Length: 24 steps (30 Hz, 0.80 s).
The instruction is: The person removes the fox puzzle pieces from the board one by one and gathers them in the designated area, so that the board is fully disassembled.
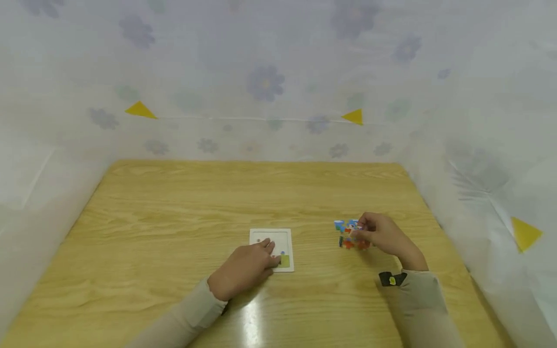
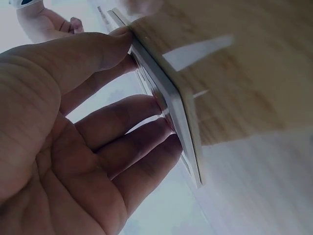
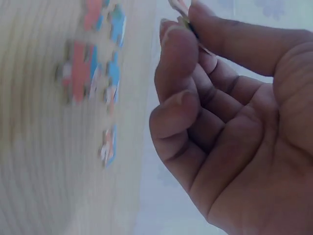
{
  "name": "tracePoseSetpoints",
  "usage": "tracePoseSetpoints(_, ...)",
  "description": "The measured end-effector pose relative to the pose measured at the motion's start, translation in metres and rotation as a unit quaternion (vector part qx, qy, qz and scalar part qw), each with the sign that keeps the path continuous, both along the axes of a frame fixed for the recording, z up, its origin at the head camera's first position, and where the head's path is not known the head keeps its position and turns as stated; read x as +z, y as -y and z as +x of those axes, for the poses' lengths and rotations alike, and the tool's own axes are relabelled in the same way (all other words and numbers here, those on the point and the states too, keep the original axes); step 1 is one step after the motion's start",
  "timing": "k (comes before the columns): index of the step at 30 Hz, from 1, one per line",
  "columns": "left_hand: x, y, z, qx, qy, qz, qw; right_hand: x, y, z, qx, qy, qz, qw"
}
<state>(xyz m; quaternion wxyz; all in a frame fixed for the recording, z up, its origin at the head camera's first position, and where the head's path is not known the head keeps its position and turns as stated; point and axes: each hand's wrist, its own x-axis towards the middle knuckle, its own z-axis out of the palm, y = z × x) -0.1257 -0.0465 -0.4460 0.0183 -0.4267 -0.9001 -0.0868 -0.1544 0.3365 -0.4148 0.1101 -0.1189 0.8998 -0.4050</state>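
Stretching past the tray [image 1: 290,247], the surface [image 1: 209,200] reaches its far edge. Left hand [image 1: 243,268], fingers extended, touches the tray; right hand [image 1: 386,237] pinches a puzzle piece [image 3: 180,6].

From where I am standing, pale flowered sheeting [image 1: 204,63] is filling the top of the frame, its purple and green blossoms [image 1: 266,83] looking faded. Whitish side sheets [image 1: 48,111] are hanging at left and right. Yellow triangles [image 1: 140,110] are dotting the upper left, upper right and far right. Below, a wood-grain tabletop [image 1: 174,203] is spreading, white light [image 1: 251,321] glaring at bottom centre.
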Motion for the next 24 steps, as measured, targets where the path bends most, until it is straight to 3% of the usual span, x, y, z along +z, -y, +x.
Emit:
tracePoseSetpoints(7,0.002,-0.001,0.000,0.001,0.005,0.005,1.0000,-0.002,-0.040,0.003,-0.026,-0.013,0.039,0.9988)
tracePoseSetpoints(13,0.002,-0.001,0.000,-0.001,0.000,0.001,1.0000,-0.005,-0.066,0.004,-0.019,-0.005,0.059,0.9981)
tracePoseSetpoints(18,0.002,-0.001,-0.001,-0.002,-0.001,0.004,1.0000,-0.015,-0.072,0.001,-0.023,0.016,0.069,0.9972)
tracePoseSetpoints(24,0.003,-0.001,0.000,0.001,0.000,0.006,1.0000,-0.023,-0.070,-0.002,-0.037,0.011,0.121,0.9919)
